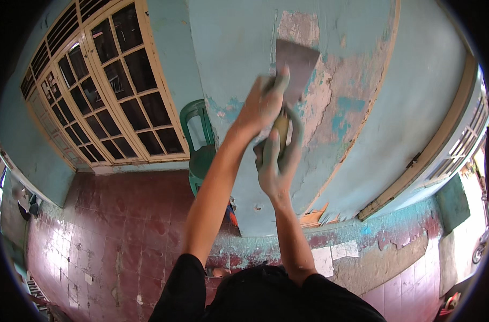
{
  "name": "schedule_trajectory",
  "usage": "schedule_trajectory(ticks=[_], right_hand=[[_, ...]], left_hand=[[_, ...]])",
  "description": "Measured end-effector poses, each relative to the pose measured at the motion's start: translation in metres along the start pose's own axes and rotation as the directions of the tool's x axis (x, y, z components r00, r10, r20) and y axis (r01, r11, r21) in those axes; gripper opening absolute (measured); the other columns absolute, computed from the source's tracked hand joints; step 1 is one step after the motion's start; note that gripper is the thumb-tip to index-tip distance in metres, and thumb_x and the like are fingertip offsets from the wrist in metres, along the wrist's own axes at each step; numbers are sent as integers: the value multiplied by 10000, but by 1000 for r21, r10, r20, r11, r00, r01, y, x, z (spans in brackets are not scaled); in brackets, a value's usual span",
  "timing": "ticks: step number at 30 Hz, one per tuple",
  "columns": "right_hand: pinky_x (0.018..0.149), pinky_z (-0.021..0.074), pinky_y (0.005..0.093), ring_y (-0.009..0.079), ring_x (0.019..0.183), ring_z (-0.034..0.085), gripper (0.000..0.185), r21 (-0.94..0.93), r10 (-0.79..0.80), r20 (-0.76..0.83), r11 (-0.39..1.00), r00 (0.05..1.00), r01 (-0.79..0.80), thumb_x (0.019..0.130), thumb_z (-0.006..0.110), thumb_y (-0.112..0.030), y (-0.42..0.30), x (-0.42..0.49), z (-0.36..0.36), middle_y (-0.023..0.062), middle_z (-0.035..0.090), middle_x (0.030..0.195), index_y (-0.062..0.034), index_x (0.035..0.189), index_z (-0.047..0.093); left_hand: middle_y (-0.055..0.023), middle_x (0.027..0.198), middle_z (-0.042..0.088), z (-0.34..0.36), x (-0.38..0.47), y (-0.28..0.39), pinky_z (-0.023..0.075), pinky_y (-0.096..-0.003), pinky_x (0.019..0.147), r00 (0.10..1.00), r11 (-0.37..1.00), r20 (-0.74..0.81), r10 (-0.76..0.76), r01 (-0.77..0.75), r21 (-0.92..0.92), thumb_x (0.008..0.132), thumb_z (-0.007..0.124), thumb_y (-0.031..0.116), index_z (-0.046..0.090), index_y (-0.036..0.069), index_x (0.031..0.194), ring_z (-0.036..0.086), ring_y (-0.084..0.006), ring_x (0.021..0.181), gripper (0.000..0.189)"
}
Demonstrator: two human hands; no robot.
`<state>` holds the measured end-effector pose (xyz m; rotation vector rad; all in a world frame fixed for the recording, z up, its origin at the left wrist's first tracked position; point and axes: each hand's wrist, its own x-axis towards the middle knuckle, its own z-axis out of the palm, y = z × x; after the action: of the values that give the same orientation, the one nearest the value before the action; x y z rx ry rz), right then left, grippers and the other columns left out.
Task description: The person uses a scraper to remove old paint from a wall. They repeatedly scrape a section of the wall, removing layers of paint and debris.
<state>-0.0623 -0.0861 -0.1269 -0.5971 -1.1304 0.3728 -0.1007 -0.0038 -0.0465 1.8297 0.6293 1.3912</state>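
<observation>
A wide-bladed scraper with a metal blade point(296, 64) and a yellowish handle point(282, 129) is raised in front of a pale blue wall point(236, 48). My right hand point(282, 161) is wrapped around the handle. Higher up, my left hand point(266, 98) grips the lower left part of the blade, its thumb lying on the metal. Grey dust coats the fingers of both hands. Behind the blade, paint is gone from a patch of bare plaster point(298, 26). A larger peeled area point(333, 96) with a crack lies to the right. Whether the blade's edge touches the wall cannot be told.
A green plastic chair point(202, 155) stands left of the wall section. Beyond it are glazed doors point(120, 80) with cream frames. Paint flecks mark the red tiled floor point(128, 213) near the wall's foot. White sheets point(323, 259) lie by my right side. A person point(25, 201) is at the far left.
</observation>
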Motion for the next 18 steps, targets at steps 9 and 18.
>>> schedule_trajectory(ticks=[9, 18], right_hand=[[421, 317, 195, 27, 494, 421, 481, -64, 145, 63, 988, 987, -141, 1054, 400, -301, 70, -66, -69, 63, 613, 904, -15, 1436, 333], [461, 315, 196, 19, 537, 418, 423, -99, 272, 73, 959, 959, -265, 1053, 407, -247, 59, -76, -80, 33, 580, 855, -14, 1403, 369]], left_hand=[[28, 814, 444, 15, -109, -86, 403, -280, 747, 927, 891, 275, -256, 336, -304, 1054, 332, 500, 488, 54, 868, 410, -100, 804, 507], [6, 701, 439, 38, -112, -87, 374, -288, 650, 960, 955, -68, -270, 258, -148, 1059, 391, 396, 498, 14, 797, 380, -101, 706, 476]])
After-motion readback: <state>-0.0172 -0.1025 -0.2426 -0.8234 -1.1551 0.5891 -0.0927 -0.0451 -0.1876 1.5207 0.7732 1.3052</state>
